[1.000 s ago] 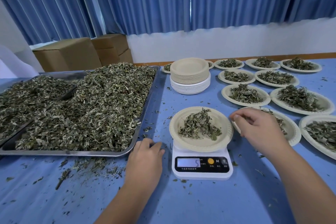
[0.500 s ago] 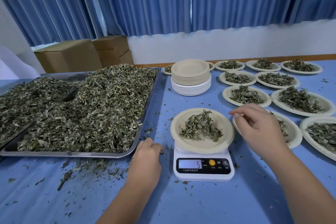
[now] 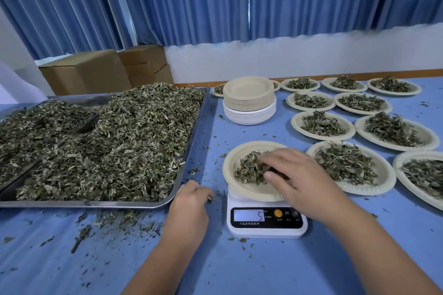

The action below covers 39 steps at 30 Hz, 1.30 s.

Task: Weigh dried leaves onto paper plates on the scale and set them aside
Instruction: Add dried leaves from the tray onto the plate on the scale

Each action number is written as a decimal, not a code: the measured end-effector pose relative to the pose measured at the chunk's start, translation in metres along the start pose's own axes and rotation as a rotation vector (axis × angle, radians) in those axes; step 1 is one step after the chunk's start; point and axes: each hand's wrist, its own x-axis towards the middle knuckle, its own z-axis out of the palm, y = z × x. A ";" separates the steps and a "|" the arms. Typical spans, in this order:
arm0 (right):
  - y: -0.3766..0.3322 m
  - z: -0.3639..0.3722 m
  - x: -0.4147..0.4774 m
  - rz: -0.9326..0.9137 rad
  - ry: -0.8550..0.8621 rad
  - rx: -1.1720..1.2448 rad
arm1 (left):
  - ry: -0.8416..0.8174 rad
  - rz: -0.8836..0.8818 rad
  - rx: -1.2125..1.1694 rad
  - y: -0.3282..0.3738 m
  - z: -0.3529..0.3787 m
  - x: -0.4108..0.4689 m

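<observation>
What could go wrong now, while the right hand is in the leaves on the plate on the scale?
1. The right hand touches the leaves on the plate, so its weight may falsify the display, which reads 5.
2. The plate overhangs the small scale; a push on its rim could tip it and spill leaves.
</observation>
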 end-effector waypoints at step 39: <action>0.022 -0.010 -0.008 0.288 0.377 0.253 | 0.028 0.295 -0.292 0.092 -0.041 0.073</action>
